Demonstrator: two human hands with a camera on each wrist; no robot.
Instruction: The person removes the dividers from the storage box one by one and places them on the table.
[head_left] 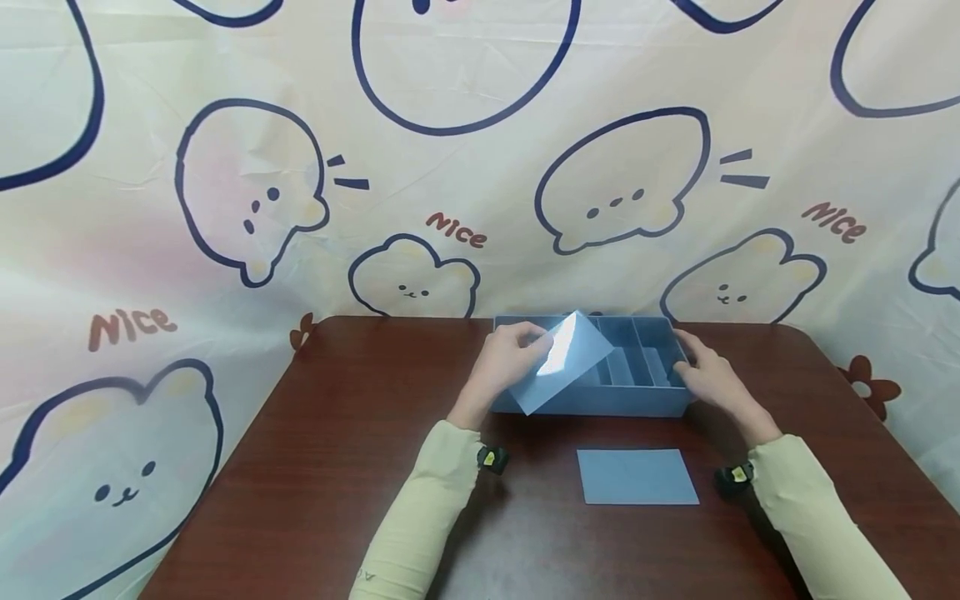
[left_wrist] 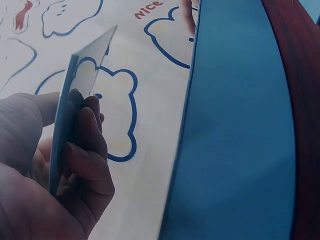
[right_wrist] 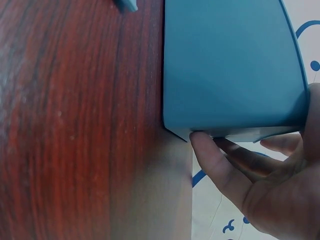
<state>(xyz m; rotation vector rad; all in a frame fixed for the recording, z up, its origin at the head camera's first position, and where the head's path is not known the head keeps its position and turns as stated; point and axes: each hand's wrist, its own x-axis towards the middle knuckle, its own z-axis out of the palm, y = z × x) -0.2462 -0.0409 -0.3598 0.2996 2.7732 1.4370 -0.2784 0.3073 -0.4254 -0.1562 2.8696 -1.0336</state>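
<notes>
A thin, glossy light-blue panel (head_left: pixel 573 362) is pinched between thumb and fingers of my left hand (head_left: pixel 504 360). It tilts over the left part of a long blue divided box (head_left: pixel 615 403), hiding some of its compartments. The left wrist view shows this panel (left_wrist: pixel 61 127) edge-on, my fingers along its far face. My right hand (head_left: pixel 708 377) grips the right end of the box, thumb near the top rim. Seen from the right wrist, fingers of that hand (right_wrist: pixel 270 187) lie against the box's end wall, beside its long front wall (right_wrist: pixel 230 65).
A second flat blue panel (head_left: pixel 637 477) lies on the dark brown wooden table (head_left: pixel 360 467), in front of the box between my forearms. Behind the table's far edge hangs a pale cloth (head_left: pixel 420 183) printed with cartoon bears.
</notes>
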